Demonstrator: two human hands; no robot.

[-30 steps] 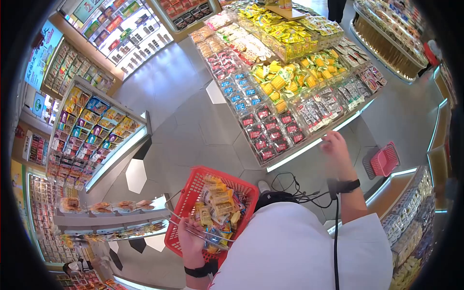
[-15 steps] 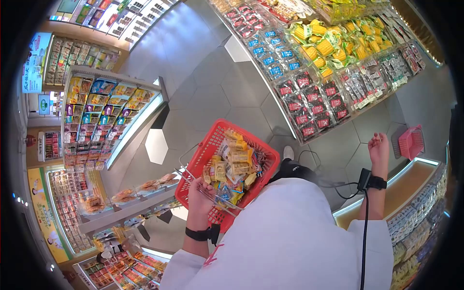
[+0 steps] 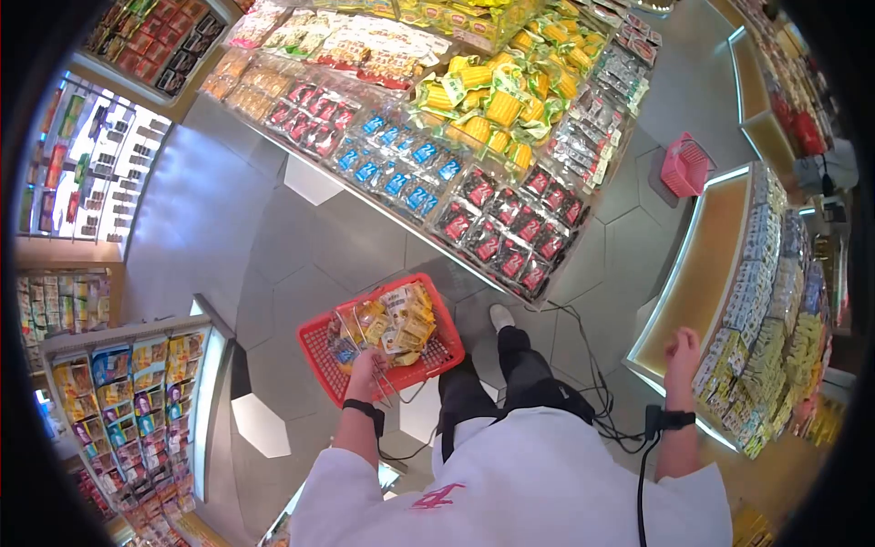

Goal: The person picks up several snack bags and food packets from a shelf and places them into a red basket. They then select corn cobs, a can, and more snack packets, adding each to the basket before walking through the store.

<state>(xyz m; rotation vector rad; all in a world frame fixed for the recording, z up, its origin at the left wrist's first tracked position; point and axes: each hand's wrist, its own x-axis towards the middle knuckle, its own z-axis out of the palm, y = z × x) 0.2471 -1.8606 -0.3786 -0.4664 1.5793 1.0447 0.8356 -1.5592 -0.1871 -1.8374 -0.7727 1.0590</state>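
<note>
My left hand (image 3: 366, 374) is closed round the metal handle (image 3: 387, 376) of a red shopping basket (image 3: 316, 365). The basket hangs beside my left leg, slightly tilted. Inside it lies a heap of packaged snacks (image 3: 401, 328), mostly in yellow, gold and white wrappers, with some blue ones near the handle. My right hand (image 3: 681, 354) hangs at my right side with loosely bent fingers and nothing visible in it. It is nearest to the curved display shelf on the right.
A display island with packed corn cobs (image 3: 504, 108) and red-and-black packets (image 3: 515, 223) stands ahead. Cables (image 3: 592, 374) trail on the floor by my right leg. A pink basket (image 3: 684, 166) sits farther right. Shelves (image 3: 747, 301) and a snack rack (image 3: 137, 401) flank me.
My view has turned left and the display island now fills more of the front. The basket, still in my left hand, has swung round. My right hand has lowered.
</note>
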